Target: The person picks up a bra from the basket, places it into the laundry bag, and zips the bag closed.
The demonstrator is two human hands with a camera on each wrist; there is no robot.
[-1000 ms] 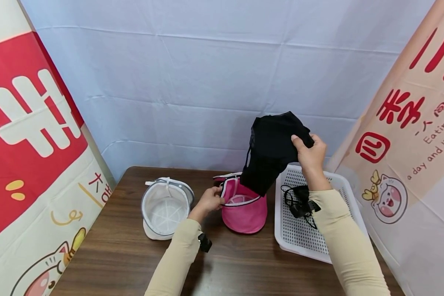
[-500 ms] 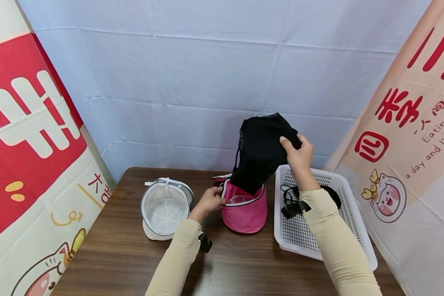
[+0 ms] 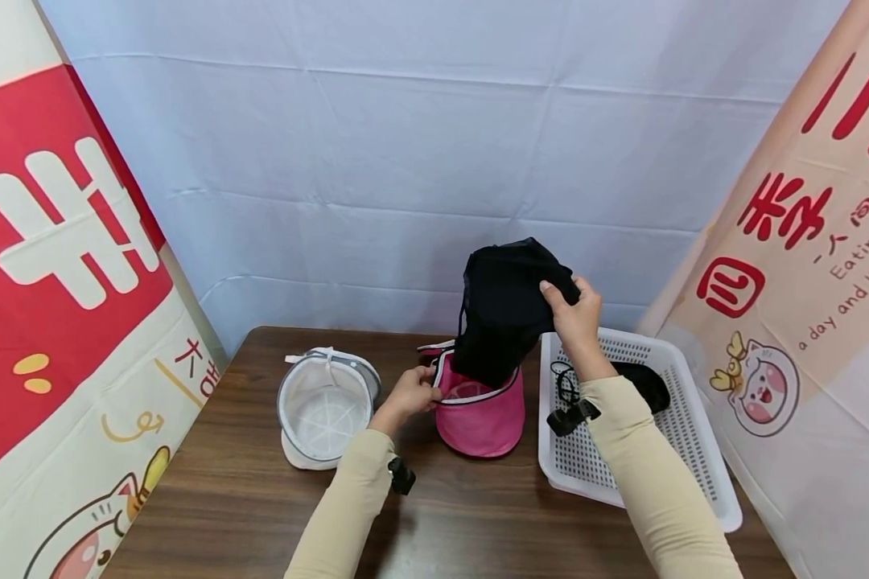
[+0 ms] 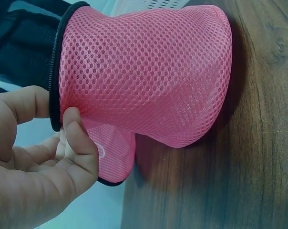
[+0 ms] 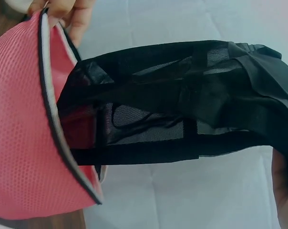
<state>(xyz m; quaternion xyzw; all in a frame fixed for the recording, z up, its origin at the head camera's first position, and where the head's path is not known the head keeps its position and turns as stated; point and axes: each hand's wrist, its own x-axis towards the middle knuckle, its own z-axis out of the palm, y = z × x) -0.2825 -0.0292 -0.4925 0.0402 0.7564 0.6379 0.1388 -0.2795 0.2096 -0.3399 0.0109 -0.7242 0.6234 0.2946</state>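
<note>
A pink mesh laundry bag (image 4: 149, 71) with a black zip round its mouth stands on the table. My left hand (image 3: 409, 391) pinches the rim on its left side, thumb against the mesh. From above, my right hand (image 3: 575, 315) grips a black fabric item with sheer mesh panels (image 3: 510, 305) by its upper right part. The lower end of this black item reaches inside the mouth of the pink bag, as the right wrist view shows. Its exact kind cannot be told. The bag's lid (image 4: 113, 155) hangs folded back behind the opening.
On the left stands a white mesh laundry bag (image 3: 326, 422), open at the top. A white perforated basket (image 3: 637, 474) on the right holds black cords (image 3: 566, 384) and a rounded black thing (image 3: 644, 384), partly under the right forearm. A pale cloth backdrop (image 3: 376, 161) hangs behind the wooden table (image 3: 478, 515).
My right hand has moved left and down with the black fabric item, whose lower end now hangs further into the pink bag. My left hand stays at the rim.
</note>
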